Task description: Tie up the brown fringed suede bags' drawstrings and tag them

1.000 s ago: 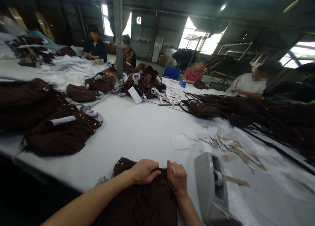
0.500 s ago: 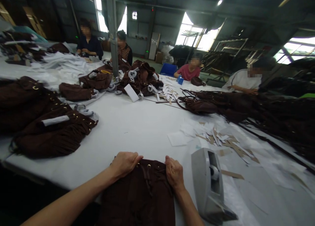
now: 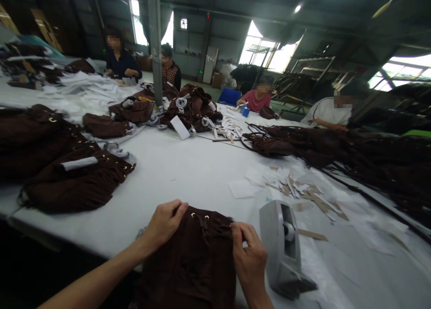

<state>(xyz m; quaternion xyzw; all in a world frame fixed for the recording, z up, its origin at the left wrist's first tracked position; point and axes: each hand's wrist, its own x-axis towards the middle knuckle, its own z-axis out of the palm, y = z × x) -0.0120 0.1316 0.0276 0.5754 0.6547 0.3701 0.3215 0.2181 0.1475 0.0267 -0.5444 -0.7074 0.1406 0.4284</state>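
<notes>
Directly before me is a dark brown drawstring bag [image 3: 198, 259] with brass eyelets along its top and a cord hanging from two of them. My left hand [image 3: 167, 224] pinches its top edge at the left corner, thumb on the near side. At the right corner, my right hand [image 3: 248, 250] grips the rim between thumb and fingers. The lower part of the bag runs out of the picture at the bottom. Close to the right of my right hand stands a grey tape dispenser [image 3: 281, 246].
More brown bags [image 3: 74, 179] lie at the left, and a heap of them [image 3: 191, 107] sits by a metal post [image 3: 155, 44]. Paper and cardboard scraps [image 3: 299, 188] lie at the right, near dark straps and bags [image 3: 319, 143]. Several co-workers sit across the white table [image 3: 188, 170].
Both hands still hold the bag's rim. The right hand has turned and shifted slightly right and down, its fingers now further over the edge. The left hand has risen a little.
</notes>
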